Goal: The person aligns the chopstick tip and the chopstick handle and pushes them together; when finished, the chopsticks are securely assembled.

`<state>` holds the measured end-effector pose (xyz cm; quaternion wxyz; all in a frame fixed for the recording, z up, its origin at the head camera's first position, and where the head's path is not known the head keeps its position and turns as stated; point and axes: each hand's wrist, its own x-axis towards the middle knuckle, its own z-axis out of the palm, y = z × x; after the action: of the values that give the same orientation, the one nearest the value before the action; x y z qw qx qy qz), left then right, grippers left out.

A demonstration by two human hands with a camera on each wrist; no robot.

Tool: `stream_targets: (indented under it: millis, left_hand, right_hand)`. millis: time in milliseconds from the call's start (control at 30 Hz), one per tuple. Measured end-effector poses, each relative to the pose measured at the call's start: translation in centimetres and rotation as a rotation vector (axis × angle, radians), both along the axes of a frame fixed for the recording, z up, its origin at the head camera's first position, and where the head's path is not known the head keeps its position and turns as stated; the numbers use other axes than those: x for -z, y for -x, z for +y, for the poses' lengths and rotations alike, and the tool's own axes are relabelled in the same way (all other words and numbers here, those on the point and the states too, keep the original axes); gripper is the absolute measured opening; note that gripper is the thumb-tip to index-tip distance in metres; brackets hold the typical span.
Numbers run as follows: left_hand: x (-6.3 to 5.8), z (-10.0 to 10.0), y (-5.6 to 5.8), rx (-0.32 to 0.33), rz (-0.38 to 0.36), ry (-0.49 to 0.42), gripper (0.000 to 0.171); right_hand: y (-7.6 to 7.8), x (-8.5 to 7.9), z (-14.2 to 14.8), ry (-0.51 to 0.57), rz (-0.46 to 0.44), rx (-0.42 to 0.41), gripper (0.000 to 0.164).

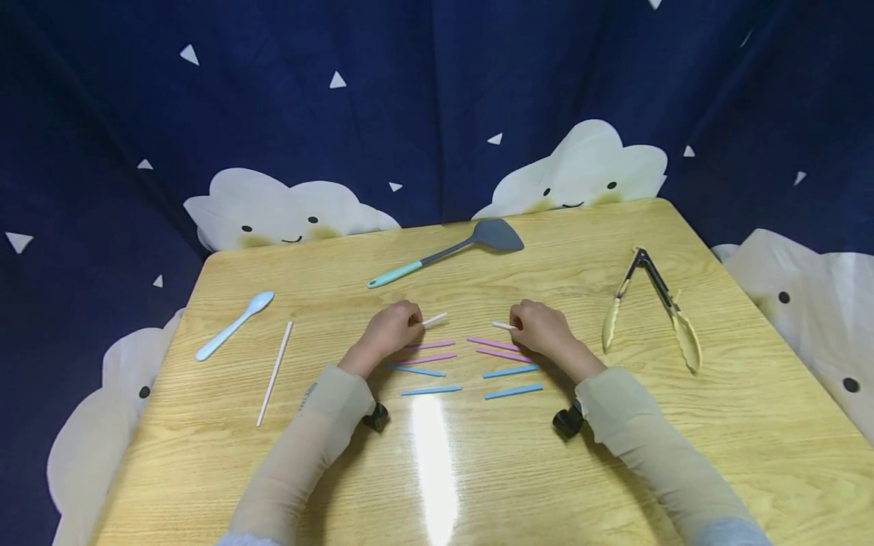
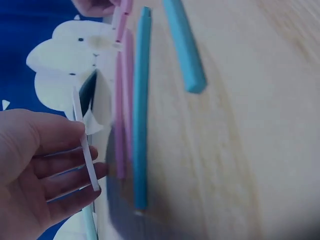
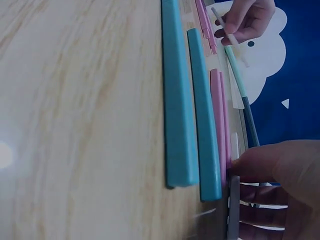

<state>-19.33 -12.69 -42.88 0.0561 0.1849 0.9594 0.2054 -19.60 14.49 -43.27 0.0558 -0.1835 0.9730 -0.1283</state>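
Note:
My left hand (image 1: 391, 332) pinches a thin white stick (image 1: 434, 319) between thumb and fingers, and the stick's end points to the right. In the left wrist view that stick (image 2: 90, 165) is raised beside the table edge. Across from it, my right hand (image 1: 542, 327) pinches another white stick (image 1: 503, 325), whose tip points left. Below the hands lie two columns of sticks. The left column has pink sticks (image 1: 429, 358) above blue sticks (image 1: 431, 390); the right column likewise has pink sticks (image 1: 504, 354) above blue sticks (image 1: 514, 391). The right fingers partly hide their stick.
A turner (image 1: 497, 235) with a mint handle lies at the back. On the left are a light blue spoon (image 1: 234, 327) and a lone pale stick (image 1: 275, 374). Spread tongs (image 1: 643, 258) lie to the right. A dark curtain (image 1: 437, 114) hangs behind the table (image 1: 546, 470).

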Motion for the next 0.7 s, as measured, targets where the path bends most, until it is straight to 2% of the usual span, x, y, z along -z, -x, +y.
stream_targets:
  millis: [200, 333, 500, 700]
  left_hand:
    - [-0.6, -0.2, -0.3, -0.011, -0.056, -0.126, 0.010]
    - [-1.1, -0.2, -0.6, -0.019, -0.096, -0.190, 0.011]
    - [-1.7, -0.3, -1.2, -0.010, -0.105, -0.307, 0.012]
    - [-2.5, -0.5, -1.8, -0.014, -0.106, -0.461, 0.015]
  right_hand:
    - [0.0, -0.5, 0.0, 0.038, -0.023, 0.015, 0.009]
    - [0.0, -1.4, 0.0, 0.098, 0.024, 0.006, 0.006]
    - [-0.2, -2.6, -0.2, 0.157, 0.100, -0.021, 0.005]
    - [-0.7, -3.7, -0.6, 0.219, 0.116, -0.041, 0.005]
